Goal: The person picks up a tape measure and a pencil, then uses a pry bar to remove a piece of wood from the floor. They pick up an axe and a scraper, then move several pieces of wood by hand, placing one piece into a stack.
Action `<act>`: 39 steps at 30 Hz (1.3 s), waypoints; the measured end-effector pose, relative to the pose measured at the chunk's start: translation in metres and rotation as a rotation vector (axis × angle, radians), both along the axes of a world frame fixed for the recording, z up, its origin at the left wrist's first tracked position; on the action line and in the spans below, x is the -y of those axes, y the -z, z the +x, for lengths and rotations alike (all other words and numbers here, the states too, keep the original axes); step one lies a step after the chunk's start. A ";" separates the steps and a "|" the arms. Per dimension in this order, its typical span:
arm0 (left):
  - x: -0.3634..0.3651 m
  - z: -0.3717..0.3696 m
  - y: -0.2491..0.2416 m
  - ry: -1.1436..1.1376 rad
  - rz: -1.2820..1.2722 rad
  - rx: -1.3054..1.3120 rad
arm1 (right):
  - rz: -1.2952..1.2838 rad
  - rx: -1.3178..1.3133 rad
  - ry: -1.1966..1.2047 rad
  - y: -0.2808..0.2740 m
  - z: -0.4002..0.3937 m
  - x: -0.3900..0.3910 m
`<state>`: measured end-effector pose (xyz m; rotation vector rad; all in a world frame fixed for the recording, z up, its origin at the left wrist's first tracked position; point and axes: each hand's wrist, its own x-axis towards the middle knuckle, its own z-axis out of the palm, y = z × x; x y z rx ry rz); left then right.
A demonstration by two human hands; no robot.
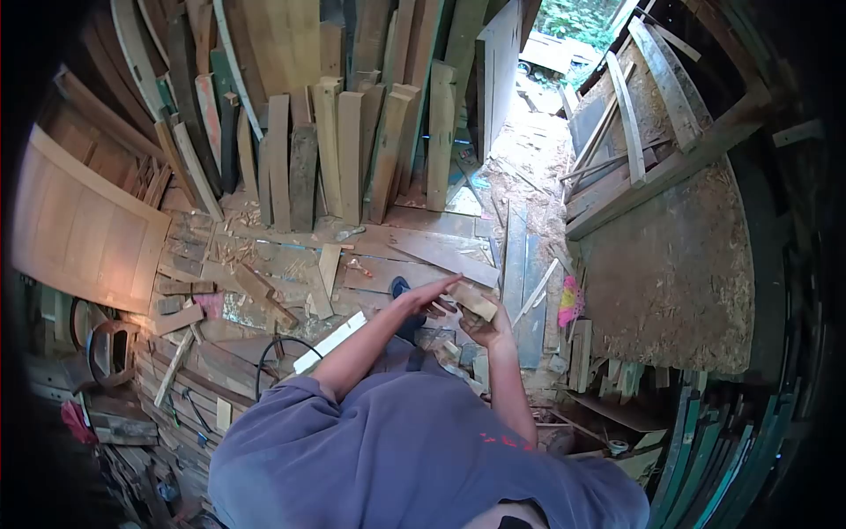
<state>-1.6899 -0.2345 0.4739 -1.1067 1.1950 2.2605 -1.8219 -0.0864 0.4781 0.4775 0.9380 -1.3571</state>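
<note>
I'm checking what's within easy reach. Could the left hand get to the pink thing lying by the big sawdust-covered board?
Probably not as things stand. The left hand rests on the small wood block that the right hand holds, and the pink thing lies beyond the right hand, so it would have to cross over.

- Hands: two, the left hand [426, 295] and the right hand [487, 329], both near picture centre.
- Small wood block [476, 301]: one, between the hands.
- Panelled door [84, 225]: one, at 9 o'clock.
- Upright planks [352, 154] at 12 o'clock: roughly a dozen; exact count unclear.
- Black cable [273, 348]: one.
- Pink item [571, 301]: one, at 3 o'clock.
</note>
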 end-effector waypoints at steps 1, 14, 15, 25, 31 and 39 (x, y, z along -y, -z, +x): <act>0.014 -0.004 0.013 -0.070 0.002 0.027 | -0.017 0.025 -0.024 0.006 -0.005 0.019; 0.208 -0.032 0.085 -0.451 0.111 0.010 | 0.013 0.063 -0.350 0.036 -0.060 0.252; 0.218 -0.035 0.079 -0.471 0.113 0.040 | 0.034 0.035 -0.368 0.039 -0.064 0.266; 0.276 -0.020 0.053 -0.594 0.206 -0.003 | 0.008 0.071 -0.528 0.067 -0.078 0.371; 0.311 -0.033 0.059 -0.907 0.253 -0.070 | 0.041 0.140 -0.522 0.091 -0.100 0.440; 0.348 -0.034 0.064 -1.113 0.217 -0.073 | 0.100 0.206 -0.589 0.128 -0.145 0.539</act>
